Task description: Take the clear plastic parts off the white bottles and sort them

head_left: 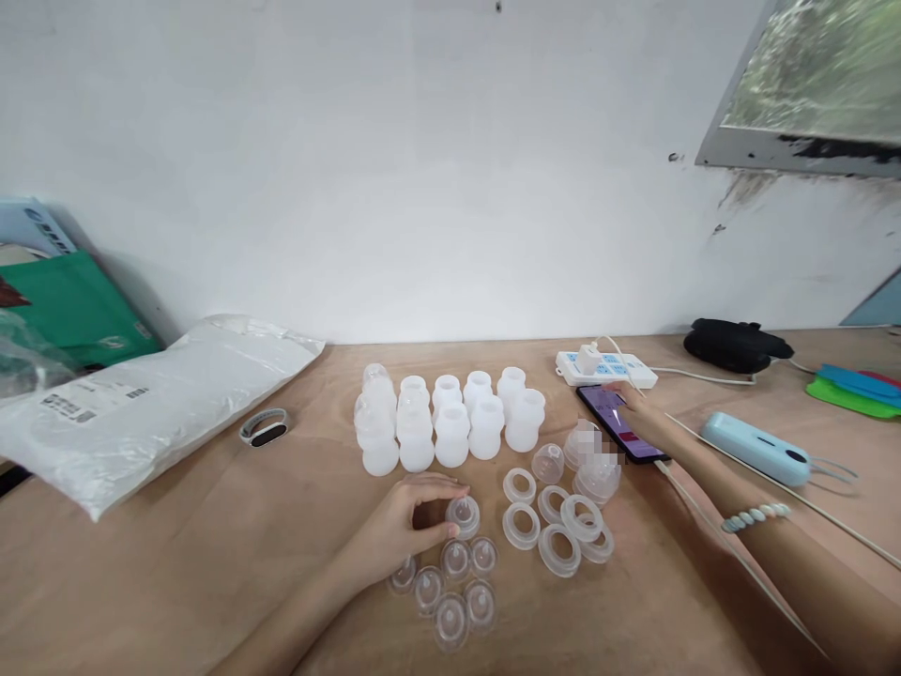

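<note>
My left hand (401, 526) rests on the wooden table (211, 563), thumb and fingers closed round a clear silicone nipple (463, 514). Several more clear nipples (454, 587) lie just below it. My right hand (644, 413) reaches out to a phone (618, 424) with a lit screen, fingers stretched flat onto it; a bead bracelet (756, 516) is on that wrist. Several clear rings (559, 530) lie between my hands. Behind them stand two rows of white translucent bottle bodies (450, 418).
A large white plastic bag (155, 399) lies at left, a smart band (264, 427) beside it. A white power strip (605, 368), cables, a black object (736, 345) and a pale blue device (756, 449) sit at right. Green folders lean at far left.
</note>
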Demonstrator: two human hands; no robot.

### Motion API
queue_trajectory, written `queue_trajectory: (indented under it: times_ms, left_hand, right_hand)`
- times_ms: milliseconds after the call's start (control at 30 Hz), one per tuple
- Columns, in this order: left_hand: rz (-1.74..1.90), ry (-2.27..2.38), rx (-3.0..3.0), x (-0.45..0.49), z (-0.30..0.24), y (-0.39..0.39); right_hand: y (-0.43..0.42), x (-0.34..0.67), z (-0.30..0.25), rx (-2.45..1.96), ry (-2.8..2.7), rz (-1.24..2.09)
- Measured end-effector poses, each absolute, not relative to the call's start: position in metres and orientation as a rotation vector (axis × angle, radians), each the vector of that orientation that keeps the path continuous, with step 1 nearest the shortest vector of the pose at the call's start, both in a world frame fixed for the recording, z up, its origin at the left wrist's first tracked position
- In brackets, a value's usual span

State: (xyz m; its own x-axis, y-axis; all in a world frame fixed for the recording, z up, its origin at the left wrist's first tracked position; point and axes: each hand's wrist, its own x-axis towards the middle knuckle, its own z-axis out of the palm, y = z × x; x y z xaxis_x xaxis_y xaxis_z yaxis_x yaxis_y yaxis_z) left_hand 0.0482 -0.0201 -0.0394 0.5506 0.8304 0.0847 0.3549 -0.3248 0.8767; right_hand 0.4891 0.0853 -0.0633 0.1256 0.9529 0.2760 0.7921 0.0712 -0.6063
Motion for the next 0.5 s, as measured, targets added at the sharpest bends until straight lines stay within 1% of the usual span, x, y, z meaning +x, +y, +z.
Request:
queue_trajectory:
  times_ms: [267, 500]
  left_hand:
    - [0.671, 0.986, 1.905, 0.048, -0.039, -0.021]
    - [0.655, 0.989, 1.864, 0.046, -0.037, -0.021]
  right_hand:
    - [0.073, 0.467, -0.043, -1.701, -1.657, 0.327]
    - [0.019, 0.406, 0.005, -1.468, -1.747, 0.364]
